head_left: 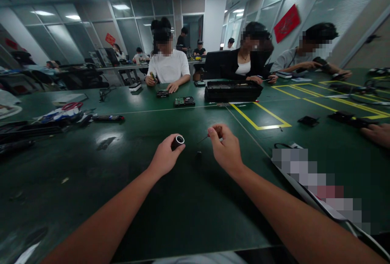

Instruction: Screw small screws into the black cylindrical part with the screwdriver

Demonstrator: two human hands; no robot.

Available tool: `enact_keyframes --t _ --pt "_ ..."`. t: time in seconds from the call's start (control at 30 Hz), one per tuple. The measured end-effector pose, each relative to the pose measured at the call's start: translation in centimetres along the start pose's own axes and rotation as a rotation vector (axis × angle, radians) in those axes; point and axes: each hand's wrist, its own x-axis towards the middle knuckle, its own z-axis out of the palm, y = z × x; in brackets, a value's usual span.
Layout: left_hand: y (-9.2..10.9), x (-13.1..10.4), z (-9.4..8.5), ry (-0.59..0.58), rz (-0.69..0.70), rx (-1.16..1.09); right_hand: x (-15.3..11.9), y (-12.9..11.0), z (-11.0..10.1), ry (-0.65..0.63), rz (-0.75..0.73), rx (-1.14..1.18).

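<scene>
My left hand is wrapped round a short black cylinder, whose round end with a pale ring faces up toward me. In my right hand is a screwdriver with a brownish handle; its thin shaft points left and down toward the cylinder without touching it. On the green table between my hands lies a small dark piece. My fingers cover much of both held things.
A long black open case and a circuit-board part lie ahead. Tools and cables are piled left. Right, a pixelated sheet lies beside my forearm. A co-worker's hand is at the right edge; several people sit opposite.
</scene>
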Motion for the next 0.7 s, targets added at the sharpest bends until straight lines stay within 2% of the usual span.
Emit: enact_keyframes --t 0.13,0.23,0.33,0.47,0.57,0.7 --pt "0.2 0.6 -0.1 0.056 -0.132 -0.331 0.0 0.0 0.0 -0.003 -0.002 -0.011" --pt "1.4 0.5 -0.1 0.006 -0.208 -0.514 0.0 0.0 0.0 0.003 0.003 -0.010" --pt "3.5 0.0 -0.3 -0.159 -0.196 -0.336 0.0 0.0 0.1 0.015 -0.006 -0.005" --pt "5.8 -0.7 0.2 -0.360 -0.067 0.018 0.0 0.0 0.1 0.029 -0.025 0.003" --pt "6.3 -0.5 1.3 -0.430 0.033 0.168 0.1 0.0 0.1 0.028 -0.026 0.007" --pt "6.0 0.4 3.0 -0.465 0.111 0.376 0.1 0.0 0.1 0.019 -0.029 0.014"
